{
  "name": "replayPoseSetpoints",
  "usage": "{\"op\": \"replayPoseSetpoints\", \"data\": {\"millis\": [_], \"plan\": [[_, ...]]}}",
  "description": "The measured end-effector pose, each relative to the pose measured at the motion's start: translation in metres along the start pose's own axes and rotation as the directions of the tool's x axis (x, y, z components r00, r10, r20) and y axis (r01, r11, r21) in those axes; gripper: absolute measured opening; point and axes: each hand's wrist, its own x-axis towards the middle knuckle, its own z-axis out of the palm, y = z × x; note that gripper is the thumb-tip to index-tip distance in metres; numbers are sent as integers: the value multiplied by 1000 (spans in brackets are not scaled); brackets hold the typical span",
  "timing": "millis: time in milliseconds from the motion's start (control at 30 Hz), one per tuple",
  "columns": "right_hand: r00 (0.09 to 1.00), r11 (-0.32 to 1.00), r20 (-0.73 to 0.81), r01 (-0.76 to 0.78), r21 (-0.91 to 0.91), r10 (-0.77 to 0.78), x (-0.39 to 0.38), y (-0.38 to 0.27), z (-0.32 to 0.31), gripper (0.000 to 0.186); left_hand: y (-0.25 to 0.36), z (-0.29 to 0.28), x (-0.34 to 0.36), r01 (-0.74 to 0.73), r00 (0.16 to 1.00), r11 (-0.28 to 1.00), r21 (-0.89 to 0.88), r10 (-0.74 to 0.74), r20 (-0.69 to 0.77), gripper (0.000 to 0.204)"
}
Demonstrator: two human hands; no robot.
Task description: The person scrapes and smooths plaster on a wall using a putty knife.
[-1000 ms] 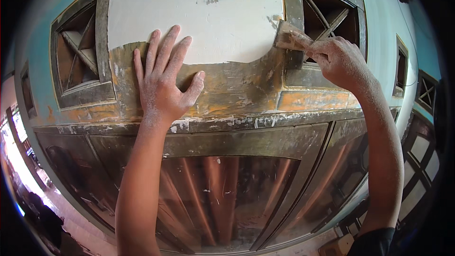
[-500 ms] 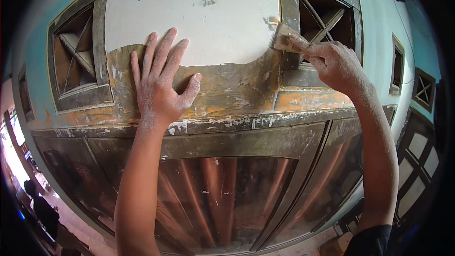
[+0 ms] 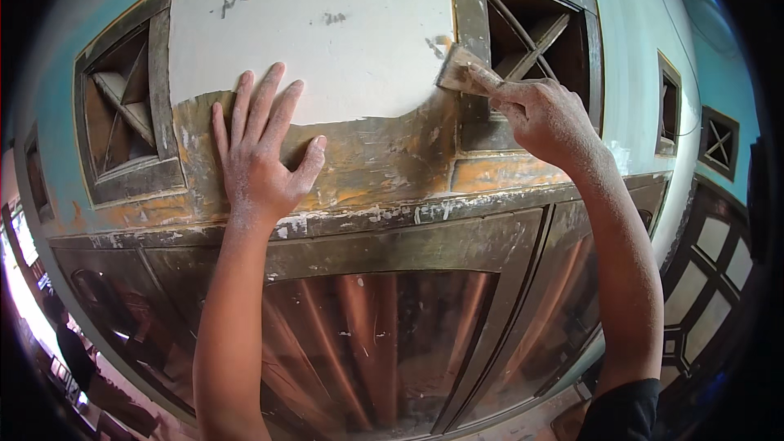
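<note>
1. Nearest to the camera, below the worn brown wooden beam [image 3: 392, 220] with flaking white paint, is the dark glass pane [image 3: 367, 343] of a window. Both forearms rise in front of it.
2. The left hand [image 3: 257, 163] lies flat on the scraped brown wood just above this beam. Its fingers are spread wide and point upward, and the fingertips touch the lower edge of the white filler patch [image 3: 310, 41]. It holds nothing; it only leans on the surface. The skin is dusty white.
3. The right hand [image 3: 543, 118] is above the beam, toward its right end, with the wrist bent to the left. Its fingers are closed on a small folded piece of brownish sandpaper [image 3: 457, 72], and the index finger lies along it.
4. The sandpaper presses where the right edge of the white patch meets the grey frame of the right vent opening [image 3: 531, 41].
5. To do this rubbing well, I think the paper must stay flat, with light and even pressure, so the edge of the filler blends and is not gouged.
6. Farther away, above the beam's left end, is a second vent opening [image 3: 122, 114]. Beyond are turquoise walls [image 3: 645, 49].
</note>
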Motion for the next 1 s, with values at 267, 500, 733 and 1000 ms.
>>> {"op": "replayPoseSetpoints", "data": {"millis": [267, 500, 733, 1000], "plan": [[998, 999, -49, 50, -8, -51, 3, -2, -6, 24, 2, -1, 2, 2, 1000, 1000, 1, -2, 4, 66], [995, 996, -59, 87, 24, -85, 10, 6, -3, 22, 0, -3, 2, 3, 1000, 1000, 15, -2, -4, 65], [997, 998, -57, 54, -9, -55, 13, 4, -12, 20, 1, -1, 2, -1, 1000, 1000, -9, 1, -16, 65], [994, 995, -85, 78, 56, -73, 13, 6, -6, 21, 1, -2, 2, 8, 1000, 1000, 7, -8, -5, 66]]}}
